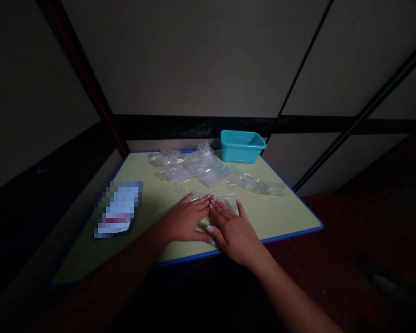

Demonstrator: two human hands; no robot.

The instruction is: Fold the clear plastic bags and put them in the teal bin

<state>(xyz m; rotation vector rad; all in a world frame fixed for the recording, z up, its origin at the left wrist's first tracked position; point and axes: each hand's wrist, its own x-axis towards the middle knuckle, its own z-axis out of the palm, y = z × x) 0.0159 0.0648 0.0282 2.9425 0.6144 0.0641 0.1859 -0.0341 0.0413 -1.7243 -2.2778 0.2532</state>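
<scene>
A clear plastic bag [231, 201] lies on the table near its front edge, mostly covered by my hands. My left hand [189, 219] rests on it palm down, fingers stretched out to the right. From the other side my right hand [234, 231] presses on the same bag, its fingers also extended. The fingertips of both hands meet over the middle of the bag. Just beyond them sits a pile of crumpled clear plastic bags [201, 164]. Another clear bag [256, 183] lies stretched out to the right of that pile.
A turquoise plastic basin [242, 150] stands at the table's back right corner. At the left edge lies a flat, phone-like object [119, 208], blurred by pixels. The pale table [284, 217] has a blue rim, and a panelled wall [180, 60] rises behind it.
</scene>
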